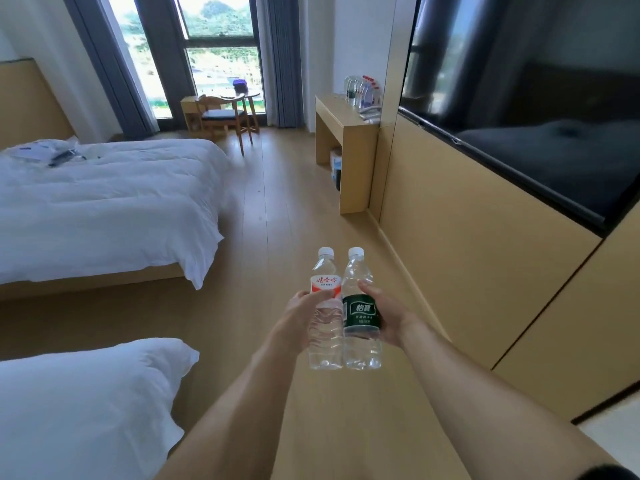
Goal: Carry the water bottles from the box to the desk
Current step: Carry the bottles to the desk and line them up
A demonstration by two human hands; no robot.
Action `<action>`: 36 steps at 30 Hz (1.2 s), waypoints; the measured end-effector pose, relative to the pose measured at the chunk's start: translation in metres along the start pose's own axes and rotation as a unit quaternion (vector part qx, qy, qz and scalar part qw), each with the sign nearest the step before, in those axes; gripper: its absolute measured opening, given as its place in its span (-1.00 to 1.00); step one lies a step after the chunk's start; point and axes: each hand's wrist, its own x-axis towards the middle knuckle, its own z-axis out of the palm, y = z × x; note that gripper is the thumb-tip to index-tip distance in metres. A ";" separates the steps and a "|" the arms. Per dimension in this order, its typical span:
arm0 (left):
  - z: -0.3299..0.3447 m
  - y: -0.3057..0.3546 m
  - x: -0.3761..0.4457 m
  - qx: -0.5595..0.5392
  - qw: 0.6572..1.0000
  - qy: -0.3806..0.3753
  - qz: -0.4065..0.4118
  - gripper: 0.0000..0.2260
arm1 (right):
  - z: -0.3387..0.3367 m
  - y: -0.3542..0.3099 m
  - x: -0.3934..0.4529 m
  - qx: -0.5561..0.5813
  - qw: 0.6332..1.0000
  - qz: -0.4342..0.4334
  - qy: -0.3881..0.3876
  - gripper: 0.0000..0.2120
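A wood-plank floor (277, 209) runs the length of the room toward a tall window (214, 53) flanked by grey curtains (280, 60). On the left stands a bed (104, 202) under a white duvet, with some papers and a dark object lying near its head; a second white bed (86, 407) shows at the lower left. Along the right wall runs light wood panelling (467, 254), and a large dark TV (526, 98) hangs above it. At the far end of that wall stands the desk (343, 133), a plain wooden one, with a cluster of bottles (362, 91) already on its top and something stored underneath. A wooden chair (221, 116) and a small round table (242, 97) sit by the window.

Both arms reach forward over the floor. The left hand (301, 317) grips a red-label bottle (325, 313), its fingers wrapped around the middle. The right hand (388, 317) grips a green-label bottle (360, 313) the same way. The two bottles are held upright, side by side and touching, both white-capped, well apart from the desk.
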 end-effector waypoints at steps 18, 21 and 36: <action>-0.046 0.197 0.254 0.063 0.994 0.084 -0.026 -0.35 | 0.021 -0.215 0.297 -0.054 0.992 0.001 -0.116 -0.52; -0.050 0.221 0.291 0.056 0.994 0.095 -0.026 -0.27 | 0.023 -0.243 0.335 -0.055 0.991 0.008 -0.118 -0.51; -0.091 0.330 0.515 0.072 0.996 0.023 -0.041 -0.39 | 0.030 -0.351 0.544 -0.094 0.994 0.006 -0.049 -0.49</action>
